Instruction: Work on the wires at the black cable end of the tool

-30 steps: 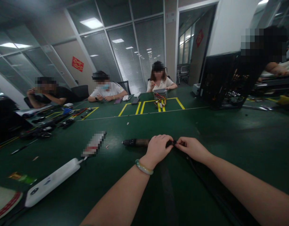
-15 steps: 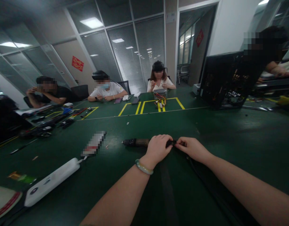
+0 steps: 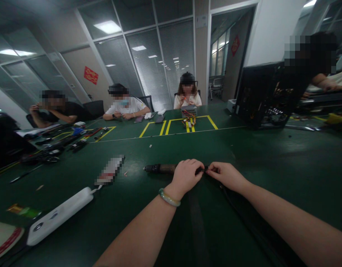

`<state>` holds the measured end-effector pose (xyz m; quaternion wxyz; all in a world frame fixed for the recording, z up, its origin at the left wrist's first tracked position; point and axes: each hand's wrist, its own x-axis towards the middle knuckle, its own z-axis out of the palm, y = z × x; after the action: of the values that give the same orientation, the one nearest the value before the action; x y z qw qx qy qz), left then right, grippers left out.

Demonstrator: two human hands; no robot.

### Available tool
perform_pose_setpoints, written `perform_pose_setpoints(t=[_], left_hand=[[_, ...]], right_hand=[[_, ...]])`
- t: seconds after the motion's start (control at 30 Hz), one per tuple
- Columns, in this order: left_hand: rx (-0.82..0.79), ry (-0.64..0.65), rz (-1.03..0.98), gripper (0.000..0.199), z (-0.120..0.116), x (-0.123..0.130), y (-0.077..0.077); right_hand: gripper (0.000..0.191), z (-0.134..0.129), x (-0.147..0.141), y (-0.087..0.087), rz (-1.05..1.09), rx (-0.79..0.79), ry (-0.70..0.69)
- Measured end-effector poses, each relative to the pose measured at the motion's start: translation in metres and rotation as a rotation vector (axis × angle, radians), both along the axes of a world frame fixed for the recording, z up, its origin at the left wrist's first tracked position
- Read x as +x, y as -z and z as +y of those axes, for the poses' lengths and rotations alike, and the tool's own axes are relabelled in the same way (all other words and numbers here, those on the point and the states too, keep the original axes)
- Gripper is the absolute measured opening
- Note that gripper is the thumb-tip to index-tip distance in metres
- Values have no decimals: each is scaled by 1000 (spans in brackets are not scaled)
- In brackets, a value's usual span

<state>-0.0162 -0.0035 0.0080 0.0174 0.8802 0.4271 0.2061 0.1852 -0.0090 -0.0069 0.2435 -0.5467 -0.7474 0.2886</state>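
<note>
Moved: both hands and the whole scene sit slightly further left in my view than a second ago, which I put down to the head camera (the grip looks unchanged).
Left hand (image 3: 185, 177): curled, fingers (image 3: 196, 169) closed narrow on a small black piece (image 3: 202, 170); jade bangle (image 3: 168, 197) on the wrist.
Right hand (image 3: 225, 175): fingers (image 3: 212, 167) pinched narrow on the same piece, just beside the left fingers.
Piece: held between both hands, above the table (image 3: 243, 155).
Cylinder: brown-and-black cylinder (image 3: 159, 168) lying on the table, its brown end running under the left hand.
Cable: black cable (image 3: 244, 218) running from under the right hand toward the bottom of the view.
Nearby: white power strip (image 3: 59, 217) and a pixelated pack (image 3: 109, 170) (unreadable from here), both left of the hands.
Far table: metal box (image 3: 189, 110) with colored wires (image 3: 189, 119), inside yellow tape (image 3: 173, 122).
People: three seated across the table (image 3: 124, 105), one upright beside a black rack (image 3: 264, 96).
</note>
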Motion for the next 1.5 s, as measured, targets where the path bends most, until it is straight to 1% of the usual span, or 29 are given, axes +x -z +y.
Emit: perform_pose_setpoints(t=[0.07,0.13,0.27,0.4,0.53,0.63,0.93,1.13,1.23,1.37,1.5], left_hand=[[-6,-23,-7,18,0,0,0],[-7,-33,-11,18,0,1,0],[6,3,0,11,0,0,1],[19,24,-4,12,0,0,1],[8,-13,-4,16,0,1,1],[1,-27,2,14,0,1,1],[20,27,-29,10,0,-1,1],[6,-29,-38,15,0,1,2],[10,-5,-22,11,0,0,2],[21,26,-13,12,1,-1,2],[27,6,-20,17,1,0,3]], right_hand=[[24,0,0,0,3,-6,0],[24,-1,0,-1,0,-6,-1],[23,-3,0,-4,-2,-11,5],[23,-3,-1,-5,9,0,-4],[22,-1,-1,-3,13,21,3],[23,-1,-1,-2,20,5,2],[23,-2,-1,-3,1,17,2],[21,-3,-1,-5,-3,27,6],[22,-3,-1,-4,7,29,8],[23,0,0,0,16,25,-3],[22,1,1,2,5,44,-10]])
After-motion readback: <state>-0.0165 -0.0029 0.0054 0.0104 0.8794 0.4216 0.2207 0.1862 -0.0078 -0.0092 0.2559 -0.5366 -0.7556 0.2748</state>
